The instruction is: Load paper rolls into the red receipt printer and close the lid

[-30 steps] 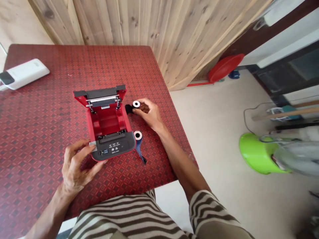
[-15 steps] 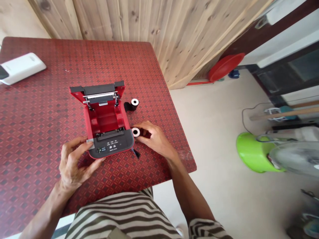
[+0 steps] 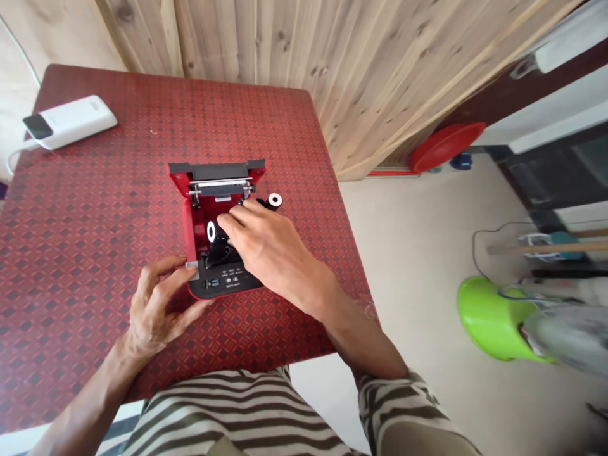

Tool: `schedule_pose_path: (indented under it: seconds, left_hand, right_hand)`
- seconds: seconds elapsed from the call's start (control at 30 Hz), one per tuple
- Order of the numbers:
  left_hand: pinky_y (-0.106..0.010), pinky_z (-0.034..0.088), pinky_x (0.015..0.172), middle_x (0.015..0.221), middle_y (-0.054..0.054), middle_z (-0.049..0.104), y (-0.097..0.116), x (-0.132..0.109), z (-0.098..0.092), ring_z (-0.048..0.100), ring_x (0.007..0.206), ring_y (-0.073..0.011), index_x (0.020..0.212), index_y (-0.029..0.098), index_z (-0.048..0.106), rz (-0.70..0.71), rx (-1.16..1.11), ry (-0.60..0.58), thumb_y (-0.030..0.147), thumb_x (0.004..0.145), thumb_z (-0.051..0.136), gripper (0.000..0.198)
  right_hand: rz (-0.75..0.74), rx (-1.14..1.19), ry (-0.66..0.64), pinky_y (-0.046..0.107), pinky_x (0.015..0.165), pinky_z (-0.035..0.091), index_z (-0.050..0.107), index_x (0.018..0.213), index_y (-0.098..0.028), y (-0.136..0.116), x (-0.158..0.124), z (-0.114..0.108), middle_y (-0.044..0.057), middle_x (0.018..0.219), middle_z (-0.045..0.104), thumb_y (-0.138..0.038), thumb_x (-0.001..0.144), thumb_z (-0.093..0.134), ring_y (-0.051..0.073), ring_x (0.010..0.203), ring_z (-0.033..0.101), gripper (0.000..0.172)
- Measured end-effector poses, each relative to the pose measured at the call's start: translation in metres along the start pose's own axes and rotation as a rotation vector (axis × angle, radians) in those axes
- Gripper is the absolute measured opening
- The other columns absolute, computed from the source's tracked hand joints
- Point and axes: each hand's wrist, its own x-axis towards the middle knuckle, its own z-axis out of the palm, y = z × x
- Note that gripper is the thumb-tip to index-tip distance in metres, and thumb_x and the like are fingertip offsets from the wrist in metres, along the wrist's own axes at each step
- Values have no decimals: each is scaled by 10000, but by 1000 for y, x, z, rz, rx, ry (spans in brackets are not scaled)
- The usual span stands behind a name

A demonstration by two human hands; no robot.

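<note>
A small red and black printer point(image 3: 189, 231) stands on the red patterned table with its lid raised. My left hand point(image 3: 159, 304) grips the printer's front left corner, thumb below and fingers on top. Over the open compartment, my right hand point(image 3: 266, 244) is closed on a black ribbon roll point(image 3: 217, 233) with a white core; a loose strip hangs from it onto the printer's front. A second black roll with a white core point(image 3: 275, 201) lies beside the printer's right side, partly hidden by my right hand.
A white power bank point(image 3: 78, 123) with a cable lies at the table's back left. Wooden planks point(image 3: 266, 44) rise behind the table point(image 3: 142, 120). On the floor to the right are a green bucket point(image 3: 489, 320), a red basin point(image 3: 446, 147) and a pole point(image 3: 522, 249).
My right hand has lifted the near roll from beside the printer and brought it left over the open compartment. The left hand keeps its hold. The view has shifted slightly.
</note>
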Motion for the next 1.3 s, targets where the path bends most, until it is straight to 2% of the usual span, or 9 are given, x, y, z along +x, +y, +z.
schedule_pose_path:
  seconds: [0.23,0.43,0.6,0.73,0.9,1.0,1.07,1.17,1.3]
  left_hand:
    - [-335,623,825,1216,-141,671,0,-5,-1,706,1052,-236,1388,207,553,-26,-30,-22,328,832,848,640]
    - [-330,620,783,1207,-139,674,1,-4,-1,703,1019,-229,1409,223,544,-29,-22,-23,348,856,824,632]
    - [-326,618,793,1210,-136,676,1,-3,0,708,1019,-228,1403,218,548,-33,-22,-23,347,858,821,623]
    - [-324,613,820,1209,-127,670,2,-3,-3,699,1031,-222,1395,220,552,-32,-33,-36,369,858,822,619]
    - [-375,599,918,1243,-125,667,5,16,-20,670,1112,-245,1468,199,509,-3,-58,-42,474,884,779,700]
    - [-399,556,1017,1349,-138,631,0,50,-27,619,1217,-257,1504,166,491,71,9,-26,504,886,771,758]
    - [-489,478,1149,1513,-164,529,-8,78,-25,513,1381,-310,1548,141,435,94,70,-8,597,903,715,839]
    - [-573,377,1230,1632,-215,378,-19,112,-15,379,1509,-355,1626,76,234,70,40,-124,609,983,590,907]
    - [-573,385,1206,1498,-187,528,-18,110,-8,502,1393,-370,1579,81,379,82,-45,-171,730,922,593,947]
  right_hand:
    - [79,-82,-229,345,775,523,759,1022,-110,-5,33,9,156,1002,772,-13,998,521,247,964,711,258]
    - [72,-69,-219,346,789,529,774,979,-121,0,40,15,147,917,778,-30,985,546,237,911,728,245]
    - [36,93,-219,358,875,545,727,1171,-129,5,20,0,121,1130,770,-9,1008,491,225,1019,715,311]
    - [-138,349,-124,398,1041,529,708,1239,-171,10,-8,-10,75,1172,769,-45,1026,519,198,1072,688,311]
    - [-133,412,60,359,901,569,751,1055,-157,9,-24,3,83,1046,756,-119,1034,578,196,974,658,179]
    - [-137,362,201,335,878,563,759,1024,-141,5,-28,12,84,1030,736,-110,1035,572,188,947,633,190]
    - [-117,306,288,319,863,561,767,1011,-137,1,-32,16,86,1017,718,-107,1035,569,185,934,613,202]
    - [-76,223,361,310,840,559,768,993,-147,-5,-39,20,78,977,702,-104,1042,547,184,911,596,231]
    - [-41,106,391,317,786,554,758,1048,-141,-11,-49,24,75,966,717,-115,1052,535,182,852,581,225]
